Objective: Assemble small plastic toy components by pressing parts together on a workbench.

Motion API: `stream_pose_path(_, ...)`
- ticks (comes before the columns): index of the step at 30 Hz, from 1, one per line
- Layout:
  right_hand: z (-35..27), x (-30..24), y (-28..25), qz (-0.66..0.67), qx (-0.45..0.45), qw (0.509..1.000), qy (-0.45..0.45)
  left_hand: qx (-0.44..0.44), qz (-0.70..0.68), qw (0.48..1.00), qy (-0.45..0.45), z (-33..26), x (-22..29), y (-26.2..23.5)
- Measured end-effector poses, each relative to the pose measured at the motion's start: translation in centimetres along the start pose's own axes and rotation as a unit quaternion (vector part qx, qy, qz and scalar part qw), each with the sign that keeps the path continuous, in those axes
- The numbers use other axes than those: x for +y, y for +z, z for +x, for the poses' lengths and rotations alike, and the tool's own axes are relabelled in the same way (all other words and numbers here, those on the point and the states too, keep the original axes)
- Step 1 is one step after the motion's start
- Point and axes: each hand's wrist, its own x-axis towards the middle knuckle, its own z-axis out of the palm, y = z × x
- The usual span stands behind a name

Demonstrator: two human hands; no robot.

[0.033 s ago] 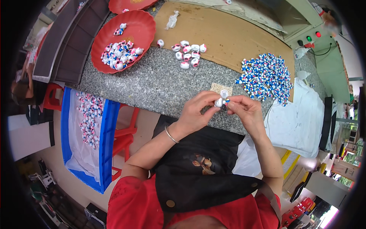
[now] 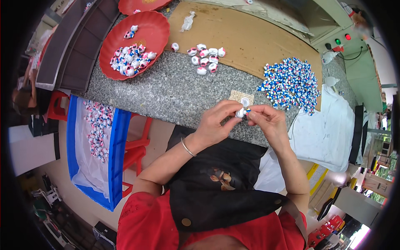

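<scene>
Over the near edge of the grey speckled counter, my left hand (image 2: 216, 121) pinches a small white figurine head (image 2: 239, 113). My right hand (image 2: 268, 121) grips a tiny blue figurine body (image 2: 248, 111) against the head's right side. Whether the two pieces are joined is too small to tell. Just beyond my fingertips are a small round white-rimmed piece (image 2: 245, 101) and a beige textured square pad (image 2: 237, 95). Several loose white-and-pink heads (image 2: 203, 62) lie to the left of the pad. A large heap of blue-and-white bodies (image 2: 289, 85) spreads on the right.
A red scalloped plate (image 2: 162, 31) holds several figurines at the far left. A blue lined crate (image 2: 116, 158) with many more stands below, beside a red stool (image 2: 135, 154). Brown cardboard (image 2: 239, 31) covers the back of the counter. White cloth (image 2: 323, 133) hangs at right.
Both hands keep almost the same place and grip. The white head has shifted very slightly to the right, closer to the body.
</scene>
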Motion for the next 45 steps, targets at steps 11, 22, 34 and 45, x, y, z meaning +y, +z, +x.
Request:
stream_pose_path(11, -1.5, 0.0, -0.5, -0.239, -0.030, 0.945, -0.223, -0.155, -0.281, 0.911, -0.260, 0.3, 0.9, -0.9)
stream_pose_path(22, -0.8, 2.2, -1.7, -0.246, 0.078, 0.950, -0.175, -0.135, -0.303, 0.902, -0.276, 0.8, -0.3, -4.7)
stream_pose_path(34, 1.3, 5.3, -7.1, -0.592, 0.200, 0.740, -0.250, 0.203, 0.601, 0.770, 0.064, 3.4, 0.0, -20.7)
stream_pose_path(45, -0.1, 3.4, -4.1, -0.365, 0.104, 0.901, -0.212, 0.024, 0.444, 0.896, -0.006, 6.9, -1.9, -8.2)
